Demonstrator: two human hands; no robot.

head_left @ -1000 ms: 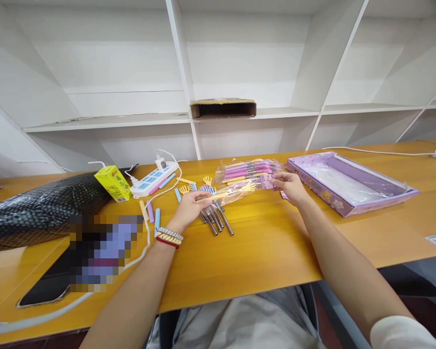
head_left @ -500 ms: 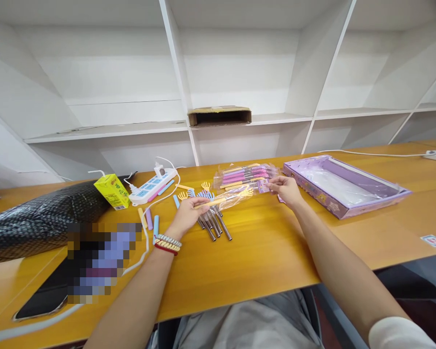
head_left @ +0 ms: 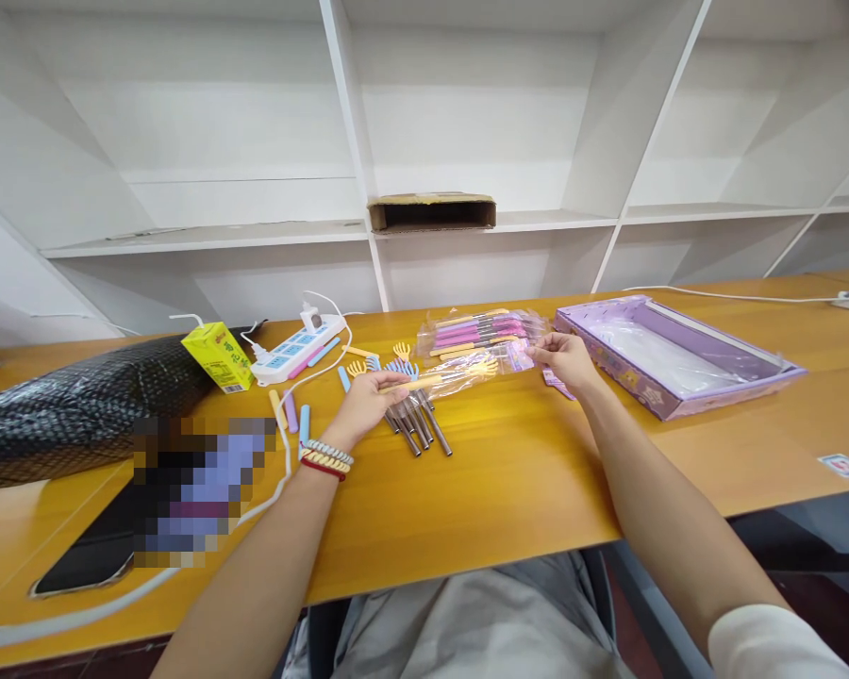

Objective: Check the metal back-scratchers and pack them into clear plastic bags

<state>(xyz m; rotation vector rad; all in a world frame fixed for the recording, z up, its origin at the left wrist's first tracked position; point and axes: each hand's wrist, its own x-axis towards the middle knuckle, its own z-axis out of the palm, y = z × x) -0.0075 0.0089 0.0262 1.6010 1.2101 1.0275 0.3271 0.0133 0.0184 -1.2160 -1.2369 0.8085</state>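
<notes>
A clear plastic sleeve [head_left: 459, 375] with a yellow hand-shaped stick inside stretches between both my hands above the wooden table [head_left: 509, 471]. My left hand [head_left: 368, 401] pinches the stick's handle end at the left. My right hand [head_left: 566, 360] pinches the sleeve's purple label end at the right. Below the sleeve lie several metal rods [head_left: 419, 426] with blue and yellow hand-shaped tips [head_left: 389, 362]. Behind it rests a pile of packed sleeves [head_left: 477, 330] with purple and yellow sticks.
A purple lidless box [head_left: 679, 354] lined with plastic sits at the right. A white power strip [head_left: 297, 345], a yellow drink carton [head_left: 219, 356], a black mesh bag [head_left: 77, 405], loose coloured handle sleeves [head_left: 290, 411] and a phone [head_left: 85, 556] lie at the left. White shelves rise behind.
Both hands keep their hold on the sleeve and have barely shifted; the view has bobbed slightly down and back up.
</notes>
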